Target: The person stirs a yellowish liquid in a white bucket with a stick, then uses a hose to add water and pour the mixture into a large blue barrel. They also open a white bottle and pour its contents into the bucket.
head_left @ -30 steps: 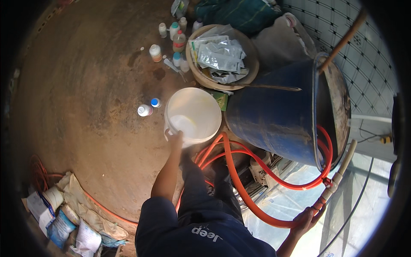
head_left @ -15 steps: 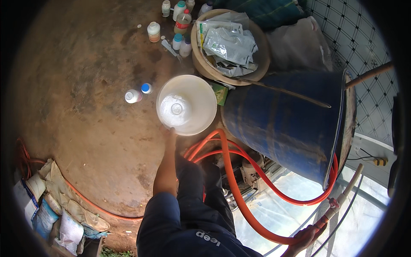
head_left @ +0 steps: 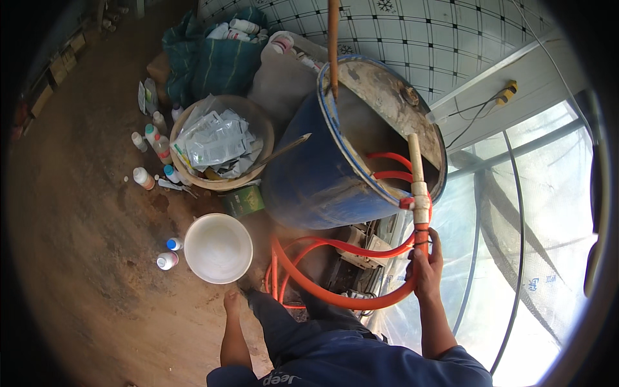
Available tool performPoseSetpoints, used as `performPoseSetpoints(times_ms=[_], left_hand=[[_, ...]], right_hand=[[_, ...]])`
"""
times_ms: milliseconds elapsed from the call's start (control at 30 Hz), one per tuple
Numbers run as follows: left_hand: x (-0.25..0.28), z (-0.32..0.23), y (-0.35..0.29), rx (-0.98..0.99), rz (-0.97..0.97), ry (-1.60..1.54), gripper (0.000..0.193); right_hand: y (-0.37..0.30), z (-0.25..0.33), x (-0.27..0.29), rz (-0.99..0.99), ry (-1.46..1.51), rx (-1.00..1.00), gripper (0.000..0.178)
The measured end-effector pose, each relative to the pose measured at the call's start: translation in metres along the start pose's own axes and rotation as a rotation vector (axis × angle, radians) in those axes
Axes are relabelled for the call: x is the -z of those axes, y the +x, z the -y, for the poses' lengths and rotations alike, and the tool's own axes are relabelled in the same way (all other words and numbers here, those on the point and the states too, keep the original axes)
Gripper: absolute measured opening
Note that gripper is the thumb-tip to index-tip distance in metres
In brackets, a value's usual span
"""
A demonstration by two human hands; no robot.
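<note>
My right hand [head_left: 427,266] is wrapped round the end of a thick orange hose [head_left: 361,300], just below its pale pipe fitting [head_left: 420,193]. The fitting points upward by the rim of a big blue barrel [head_left: 309,161], whose half lid [head_left: 380,90] lies across part of the opening. Two red-orange hose lengths run over the rim into the barrel. My left hand [head_left: 232,300] is just below a round white bucket [head_left: 219,271], apart from its rim; its fingers are too blurred to read. The bucket stands on the floor with its inside facing up.
A beige tub [head_left: 264,122] of crumpled packets stands left of the barrel, beside a green box [head_left: 244,201]. Several bottles [head_left: 143,177] stand on the brown floor. A stick [head_left: 333,45] rises from the barrel. Clear plastic sheeting [head_left: 503,258] hangs at right; a yellow plug [head_left: 507,91] is above it.
The view has swung toward the barrel, showing its opening. My left hand has come off the bucket's rim. My right hand, still on the hose, now has the fitting upright by the barrel.
</note>
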State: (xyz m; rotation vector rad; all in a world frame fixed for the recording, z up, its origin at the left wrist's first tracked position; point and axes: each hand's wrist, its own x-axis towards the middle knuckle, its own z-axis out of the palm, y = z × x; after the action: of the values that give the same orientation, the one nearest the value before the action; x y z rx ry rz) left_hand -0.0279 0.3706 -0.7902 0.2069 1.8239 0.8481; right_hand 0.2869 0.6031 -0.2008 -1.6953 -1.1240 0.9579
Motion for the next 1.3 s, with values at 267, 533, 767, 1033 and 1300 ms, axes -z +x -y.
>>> performPoseSetpoints(times_ms=[267,533,767,1033,1300], left_hand=[[-0.035,-0.054,-0.100,-0.132,0.183,0.267,0.041],[-0.075,-0.042,-0.171,0.010,0.236,0.446,0.062],[-0.078,-0.078,-0.161,-0.015,0.227,0.527,0.049],[-0.067,-0.081,-0.160,-0.028,0.206,0.519,0.055],[-0.026,-0.060,-0.221,0.251,0.204,0.119,0.090]], right_hand=[[0.076,-0.004,-0.012,0.112,0.198,-0.064,0.057],[0.117,-0.018,-0.001,0.198,0.237,-0.197,0.059],[0.134,-0.020,-0.017,0.078,0.244,-0.086,0.055],[0.144,-0.020,-0.004,0.025,-0.710,0.277,0.054],[0.133,0.013,0.005,0.038,-0.985,0.277,0.064]])
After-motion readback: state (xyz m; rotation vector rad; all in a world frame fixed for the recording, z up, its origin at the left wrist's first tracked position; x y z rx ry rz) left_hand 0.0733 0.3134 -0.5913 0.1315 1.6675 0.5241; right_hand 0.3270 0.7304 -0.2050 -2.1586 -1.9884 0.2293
